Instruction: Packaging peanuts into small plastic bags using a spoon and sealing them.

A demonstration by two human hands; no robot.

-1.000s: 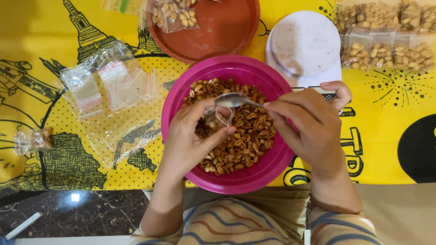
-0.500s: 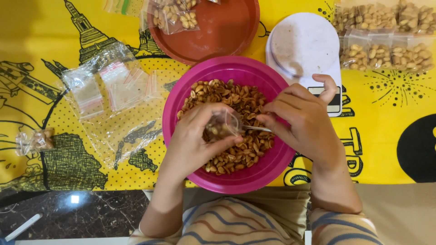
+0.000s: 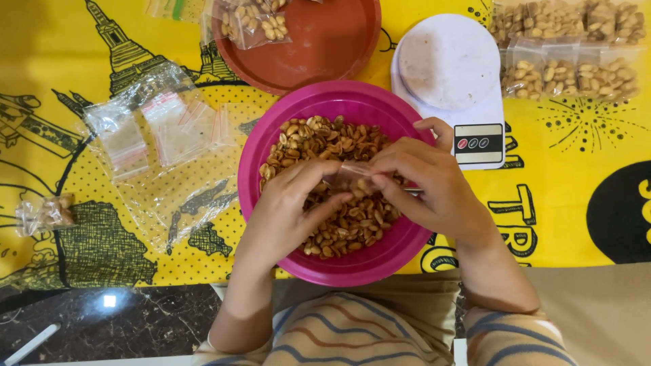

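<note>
A pink bowl full of roasted peanuts stands on the yellow printed cloth in front of me. Over it, my left hand and my right hand meet on a small clear bag partly filled with peanuts. Fingers of both hands pinch it near its top. A thin sliver of a metal spoon handle shows under my right fingers; the rest of the spoon is hidden.
A brown plate with a filled bag sits behind the bowl. A white kitchen scale is at the right, with rows of filled peanut bags beyond it. Empty clear bags lie left; one small filled bag lies far left.
The spoon, held over the bag's mouth a second ago, has dropped out of sight under my right hand. My right fingers have moved left onto the bag, and both hands now pinch it.
</note>
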